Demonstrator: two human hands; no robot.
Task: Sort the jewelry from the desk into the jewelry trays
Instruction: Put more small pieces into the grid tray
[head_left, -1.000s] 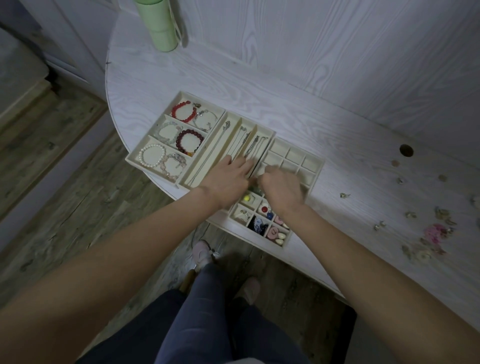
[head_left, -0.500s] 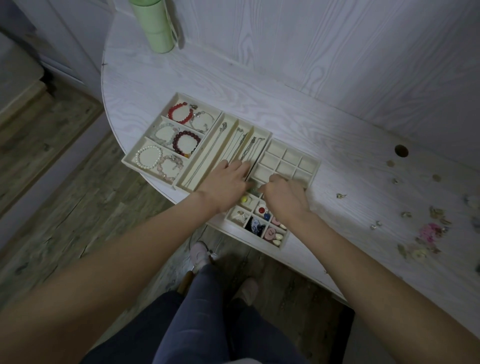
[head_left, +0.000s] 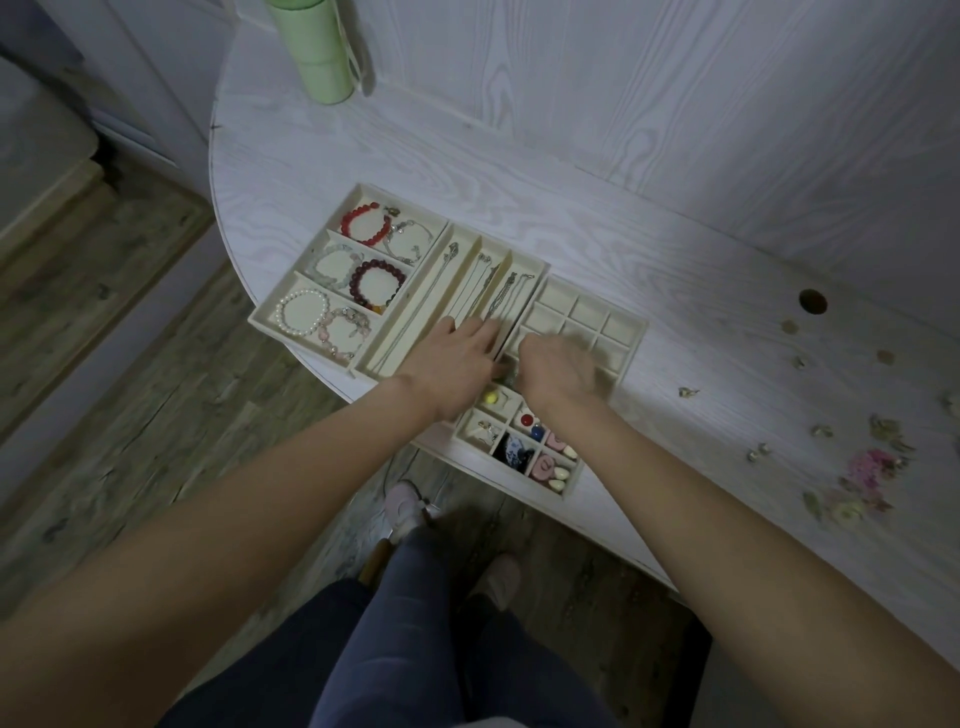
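Three jewelry trays sit side by side near the desk's (head_left: 597, 171) front edge. The bracelet tray (head_left: 270, 325) is leftmost, with bracelets in its three rows. The necklace tray (head_left: 470, 244) touches it on the right, chains lying along its long slots. The grid tray (head_left: 631, 343) comes next (small pieces fill its nearest cells). Loose jewelry (head_left: 878, 465) lies well apart to the right. A cylindrical container (head_left: 314, 49) stands behind, at the far left.

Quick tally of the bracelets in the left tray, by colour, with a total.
Bright red bead bracelet: 1
Dark red bead bracelet: 1
White pearl bracelet: 1
Pink bracelet: 1
Pale clear-bead bracelet: 1
Silver bracelet: 1
Total in the bracelet tray: 6
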